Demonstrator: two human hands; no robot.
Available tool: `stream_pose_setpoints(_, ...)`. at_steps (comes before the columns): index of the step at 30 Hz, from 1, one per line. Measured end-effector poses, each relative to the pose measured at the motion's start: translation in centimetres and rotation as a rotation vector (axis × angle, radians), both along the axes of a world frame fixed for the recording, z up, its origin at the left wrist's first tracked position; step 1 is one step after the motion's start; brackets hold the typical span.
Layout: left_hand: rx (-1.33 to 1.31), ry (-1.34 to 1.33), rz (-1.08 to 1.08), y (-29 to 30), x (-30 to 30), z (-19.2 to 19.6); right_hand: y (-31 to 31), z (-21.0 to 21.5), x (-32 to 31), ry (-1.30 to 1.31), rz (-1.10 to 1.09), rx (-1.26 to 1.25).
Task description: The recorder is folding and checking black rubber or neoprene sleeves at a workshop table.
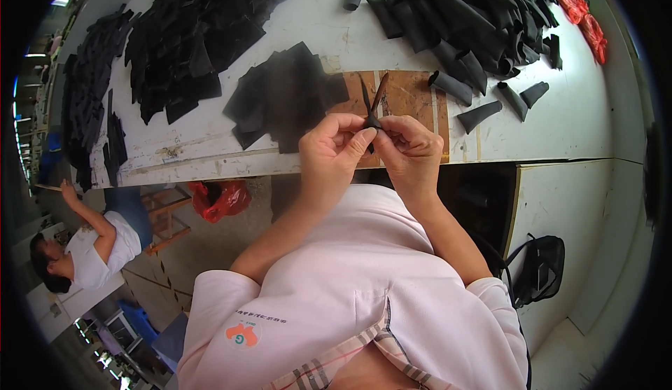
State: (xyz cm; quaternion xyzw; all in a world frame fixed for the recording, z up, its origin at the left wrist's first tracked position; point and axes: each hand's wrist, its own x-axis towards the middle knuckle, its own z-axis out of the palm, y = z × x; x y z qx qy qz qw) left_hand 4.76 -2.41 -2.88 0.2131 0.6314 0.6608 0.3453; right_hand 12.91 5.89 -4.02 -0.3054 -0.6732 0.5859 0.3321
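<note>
In front of my chest, at the table's near edge, both hands meet on a small black piece (pixel 373 120). Two narrow dark ends rise from it in a V, and its exact kind is unclear. My left hand (pixel 334 148) pinches one side between thumb and fingers. From the other side, my right hand (pixel 407 148) is closed on the same piece, fingertips nearly touching those of the left. Just left of the hands lies a loose stack of flat black pieces (pixel 276 96). A brown board (pixel 413 92) lies beneath and beyond the hands.
Larger piles of flat black pieces (pixel 189 40) cover the table's left. Rolled black tubes (pixel 455 19) are heaped at the far right, several lying nearer. Red plastic bags (pixel 591 33) sit at the right edge. A black bag (pixel 542 267) hangs below right. Another person (pixel 105 243) works at left.
</note>
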Motion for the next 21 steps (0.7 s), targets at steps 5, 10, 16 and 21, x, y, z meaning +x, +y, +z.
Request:
stream_pose_setpoints(5, 0.014, 0.299, 0.192, 0.3, 0.7, -1.9, -0.3, 0.3, -0.4, -0.119, -0.006, 0.424)
stream_pose_setpoints(10, 0.127, -0.298, 0.16, 0.7, -0.9, -1.0, 0.9, -1.1, -0.7, -0.215, -0.033, 0.55)
stream_pose_setpoints(16, 0.264, -0.719, -0.188, -0.2, -2.5, -0.5, 2.3, -0.9, 0.4, 0.177, 0.301, -0.781)
stream_pose_setpoints(21, -0.07, 0.138, 0.099, 0.8, -0.7, 0.1, 1.5, -1.7, 0.6, 0.412, 0.513, -1.26)
